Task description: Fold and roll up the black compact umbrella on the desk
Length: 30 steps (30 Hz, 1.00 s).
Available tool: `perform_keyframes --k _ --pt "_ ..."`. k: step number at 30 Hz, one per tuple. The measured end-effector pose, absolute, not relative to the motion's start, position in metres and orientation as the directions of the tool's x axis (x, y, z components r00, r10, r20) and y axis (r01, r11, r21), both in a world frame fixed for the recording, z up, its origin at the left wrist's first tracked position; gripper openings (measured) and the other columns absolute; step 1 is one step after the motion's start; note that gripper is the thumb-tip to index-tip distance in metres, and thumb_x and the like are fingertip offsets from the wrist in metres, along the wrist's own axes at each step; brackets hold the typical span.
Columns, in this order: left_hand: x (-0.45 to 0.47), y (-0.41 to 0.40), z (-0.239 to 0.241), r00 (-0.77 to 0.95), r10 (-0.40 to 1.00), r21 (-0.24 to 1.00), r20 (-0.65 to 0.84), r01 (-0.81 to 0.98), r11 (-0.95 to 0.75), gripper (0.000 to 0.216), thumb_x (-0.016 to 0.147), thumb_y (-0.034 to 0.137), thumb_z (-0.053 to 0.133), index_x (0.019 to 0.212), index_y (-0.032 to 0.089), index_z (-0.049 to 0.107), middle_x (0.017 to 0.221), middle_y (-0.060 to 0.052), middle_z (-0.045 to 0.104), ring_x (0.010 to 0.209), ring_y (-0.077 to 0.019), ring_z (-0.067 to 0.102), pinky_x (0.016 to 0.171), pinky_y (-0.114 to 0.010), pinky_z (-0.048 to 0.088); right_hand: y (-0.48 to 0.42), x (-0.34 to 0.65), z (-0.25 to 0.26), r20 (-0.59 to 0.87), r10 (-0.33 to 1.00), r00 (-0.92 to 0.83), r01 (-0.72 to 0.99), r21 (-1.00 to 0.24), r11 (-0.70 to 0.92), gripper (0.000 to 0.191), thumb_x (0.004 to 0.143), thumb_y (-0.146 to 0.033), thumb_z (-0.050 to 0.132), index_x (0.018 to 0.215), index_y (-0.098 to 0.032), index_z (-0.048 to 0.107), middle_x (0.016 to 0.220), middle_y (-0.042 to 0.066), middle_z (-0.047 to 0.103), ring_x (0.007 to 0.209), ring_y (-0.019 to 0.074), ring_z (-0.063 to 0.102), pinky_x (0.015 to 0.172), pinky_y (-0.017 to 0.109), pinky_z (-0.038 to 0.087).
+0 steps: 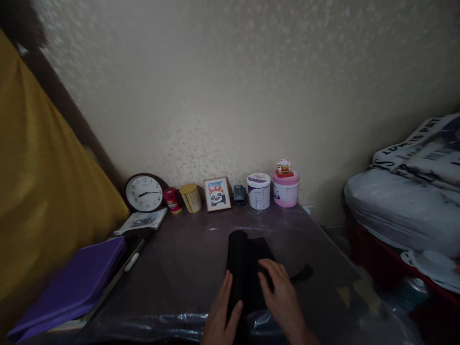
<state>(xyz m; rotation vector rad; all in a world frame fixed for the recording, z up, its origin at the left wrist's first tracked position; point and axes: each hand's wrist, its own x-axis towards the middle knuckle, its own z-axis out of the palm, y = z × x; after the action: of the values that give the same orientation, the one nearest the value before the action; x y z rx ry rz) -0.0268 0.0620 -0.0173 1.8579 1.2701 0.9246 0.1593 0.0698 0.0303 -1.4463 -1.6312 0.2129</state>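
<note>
A partly rolled black cloth (pixel 237 268) lies lengthwise on the table near its front edge. Its left part is a thick roll, and a flat flap (pixel 261 247) spreads out to the right. A dark tassel-like end (pixel 304 273) sticks out beyond the flap. Along the roll's left side rests my left hand (pixel 223 311), fingers stretched, thumb apart and near the top of the roll. My right hand (pixel 282 297) lies over the flap with its fingers spread and slightly bent. Neither hand is closed around the cloth. The lower end of the roll is partly hidden between the hands.
Along the wall stand a clock (pixel 144 193), a red can (pixel 173 200), a yellow tin (pixel 191 198), a panda picture frame (pixel 217 194), a white tub (pixel 258 191) and a pink tub (pixel 286 189). Purple folder (pixel 75 282) at left; plastic-wrapped bundle (pixel 402 206) at right.
</note>
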Motion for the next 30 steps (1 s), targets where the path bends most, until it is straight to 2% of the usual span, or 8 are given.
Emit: perform_keyframes --k 4,8,12,16,20,25,28,30 --pt "-0.019 0.050 -0.029 0.175 0.939 0.730 0.297 0.592 -0.341 0.064 0.084 0.037 0.043 0.140 0.019 0.018 0.147 -0.007 0.022 0.134 -0.0195 0.024 0.109 -0.040 0.026 0.071 0.198 0.014 0.410 0.853 0.323 0.678 -0.729 0.094 0.035 0.081 -0.041 0.045 0.107 -0.018 0.055 0.103 0.009 0.061 0.097 0.0230 0.056 0.087 0.041 0.044" --pt "-0.018 0.046 -0.035 0.109 0.968 0.733 0.228 0.634 -0.244 0.067 0.080 0.034 0.046 0.139 0.013 0.022 0.141 -0.010 0.036 0.128 -0.0211 0.035 0.105 -0.037 0.032 0.066 0.199 0.013 0.218 0.915 0.338 0.614 -0.788 -0.039 0.037 0.080 -0.041 0.045 0.107 -0.018 0.056 0.099 0.008 0.062 0.090 0.0211 0.059 0.082 0.036 0.047" --pt "-0.017 0.045 -0.028 0.066 0.989 0.712 0.134 0.687 -0.142 0.068 0.077 0.035 0.045 0.136 0.006 0.028 0.136 -0.014 0.043 0.124 -0.0238 0.041 0.104 -0.038 0.032 0.064 0.189 0.019 0.198 0.925 0.325 0.598 -0.800 -0.039 0.038 0.078 -0.040 0.045 0.107 -0.019 0.057 0.100 0.007 0.063 0.092 0.0215 0.060 0.082 0.035 0.047" --pt "-0.014 0.044 -0.018 0.059 0.995 0.662 0.081 0.743 -0.098 0.067 0.077 0.035 0.044 0.136 0.007 0.030 0.132 -0.013 0.048 0.121 -0.0279 0.044 0.106 -0.043 0.027 0.064 0.184 0.018 0.125 0.936 0.328 0.531 -0.845 -0.073 0.046 0.078 -0.043 0.043 0.116 -0.017 0.051 0.107 0.009 0.063 0.100 0.0211 0.059 0.085 0.032 0.047" --pt "-0.013 0.044 -0.015 0.028 0.998 0.649 0.061 0.758 -0.061 0.065 0.077 0.037 0.045 0.136 0.011 0.032 0.132 -0.013 0.048 0.124 -0.0297 0.039 0.106 -0.045 0.024 0.059 0.182 0.016 0.066 0.955 0.290 0.604 -0.787 -0.129 0.056 0.076 -0.046 0.044 0.124 -0.015 0.044 0.111 0.012 0.062 0.103 0.0248 0.058 0.085 0.036 0.046" --pt "-0.009 0.042 -0.010 -0.025 1.000 0.625 0.015 0.781 0.010 0.066 0.076 0.036 0.046 0.134 0.008 0.033 0.135 -0.022 0.039 0.119 -0.0329 0.045 0.096 -0.042 0.038 0.056 0.175 0.014 -0.005 0.941 0.338 0.562 -0.801 -0.207 0.066 0.076 -0.046 0.045 0.132 -0.012 0.032 0.106 0.014 0.063 0.091 0.0251 0.063 0.080 0.037 0.047" --pt "-0.007 0.041 -0.005 -0.068 0.997 0.605 -0.044 0.792 0.080 0.066 0.077 0.036 0.045 0.136 0.011 0.031 0.137 -0.025 0.035 0.116 -0.0333 0.049 0.089 -0.041 0.043 0.058 0.167 0.011 0.045 0.926 0.374 0.455 -0.879 -0.141 0.064 0.072 -0.046 0.049 0.127 -0.014 0.037 0.103 0.012 0.064 0.088 0.0233 0.063 0.077 0.034 0.049" --pt "-0.008 0.040 -0.003 -0.045 0.996 0.633 -0.073 0.770 0.081 0.066 0.077 0.036 0.045 0.137 0.014 0.028 0.134 -0.021 0.041 0.115 -0.0298 0.051 0.090 -0.038 0.043 0.060 0.161 0.010 0.087 0.916 0.393 0.416 -0.904 -0.093 0.062 0.071 -0.045 0.050 0.124 -0.015 0.040 0.099 0.010 0.064 0.088 0.0229 0.063 0.076 0.033 0.049"
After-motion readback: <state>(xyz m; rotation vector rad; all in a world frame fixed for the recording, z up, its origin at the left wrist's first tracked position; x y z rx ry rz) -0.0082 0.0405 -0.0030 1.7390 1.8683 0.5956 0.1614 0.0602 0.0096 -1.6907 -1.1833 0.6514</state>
